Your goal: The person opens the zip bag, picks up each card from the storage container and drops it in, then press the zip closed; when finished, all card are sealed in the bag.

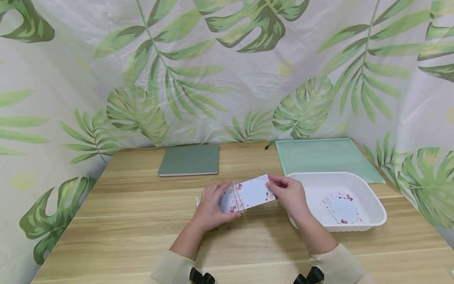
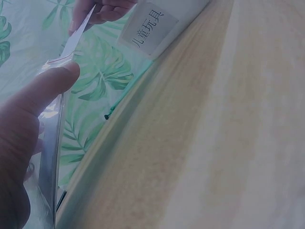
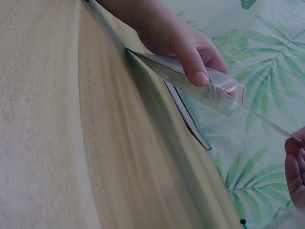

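Note:
A white card with pink floral print (image 1: 256, 190) sticks partway out of a clear zip bag (image 1: 235, 197) with a red line along its mouth. The left hand (image 1: 213, 205) grips the bag, thumb along the near side and fingers on the far side. At the card's outer end, the right hand (image 1: 291, 195) pinches it between thumb and fingers. Seen edge-on in the right wrist view, the card (image 3: 269, 123) spans from the bag's mouth to the right hand. Whether other cards lie inside the bag, I cannot tell.
To the right stands a white plastic tub (image 1: 377, 211), holding a similar floral-printed piece (image 1: 342, 208); a printed label (image 2: 147, 29) is on its outside. A mint-green flat sheet or pouch (image 1: 319, 156) lies behind it. A dark green notebook (image 1: 189, 159) rests at the back left.

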The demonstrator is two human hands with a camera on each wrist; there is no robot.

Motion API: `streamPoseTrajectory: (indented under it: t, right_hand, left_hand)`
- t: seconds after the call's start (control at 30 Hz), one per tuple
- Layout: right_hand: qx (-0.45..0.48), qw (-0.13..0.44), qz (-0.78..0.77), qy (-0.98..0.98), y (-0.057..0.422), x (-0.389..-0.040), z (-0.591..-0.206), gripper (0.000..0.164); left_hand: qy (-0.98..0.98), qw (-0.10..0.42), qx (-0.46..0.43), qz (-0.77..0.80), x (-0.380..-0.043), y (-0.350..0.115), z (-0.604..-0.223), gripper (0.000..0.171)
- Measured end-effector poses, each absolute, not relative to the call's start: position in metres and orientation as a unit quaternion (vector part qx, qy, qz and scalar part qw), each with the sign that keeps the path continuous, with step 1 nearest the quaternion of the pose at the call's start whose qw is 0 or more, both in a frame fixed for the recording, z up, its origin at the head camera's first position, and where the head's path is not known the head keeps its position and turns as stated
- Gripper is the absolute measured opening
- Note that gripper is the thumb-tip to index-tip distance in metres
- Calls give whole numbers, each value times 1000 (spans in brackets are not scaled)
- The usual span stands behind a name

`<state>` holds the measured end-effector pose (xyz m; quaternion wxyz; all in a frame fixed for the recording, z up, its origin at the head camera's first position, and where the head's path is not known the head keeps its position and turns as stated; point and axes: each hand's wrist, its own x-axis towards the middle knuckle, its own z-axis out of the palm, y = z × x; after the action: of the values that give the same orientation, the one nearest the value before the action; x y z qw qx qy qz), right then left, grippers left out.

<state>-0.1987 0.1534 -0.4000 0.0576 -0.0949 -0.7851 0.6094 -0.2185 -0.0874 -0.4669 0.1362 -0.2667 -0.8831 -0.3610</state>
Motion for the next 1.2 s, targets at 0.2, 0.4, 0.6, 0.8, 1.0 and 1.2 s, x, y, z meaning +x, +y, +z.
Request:
streamPoseTrajectory:
  t: [0.2,0.4,0.6,0.8,1.0,1.2]
  right_hand:
    - [-71,63,606,-790,142,-201,-404,27]
    - [-44,35,611,-790,133,-204,-409,28]
    - [-5,-16,603,-797,135,-204,-412,29]
    - [33,-56,570,-819,133,-206,-414,28]
    - [40,-64,555,-829,125,-207,-420,27]
    - [59,-63,518,-851,118,-208,-424,27]
  left_hand:
    - [-882,137,-269,-362,-218,-88,-466,94]
    - [-882,138,-271,-360,-217,-88,-466,93]
    - [-880,139,-275,-361,-217,-88,-466,92]
    - [-880,139,-273,-362,-216,-88,-464,92]
    - [-882,136,-270,-362,-216,-87,-464,91]
    - [-882,134,-269,-363,-217,-87,-465,91]
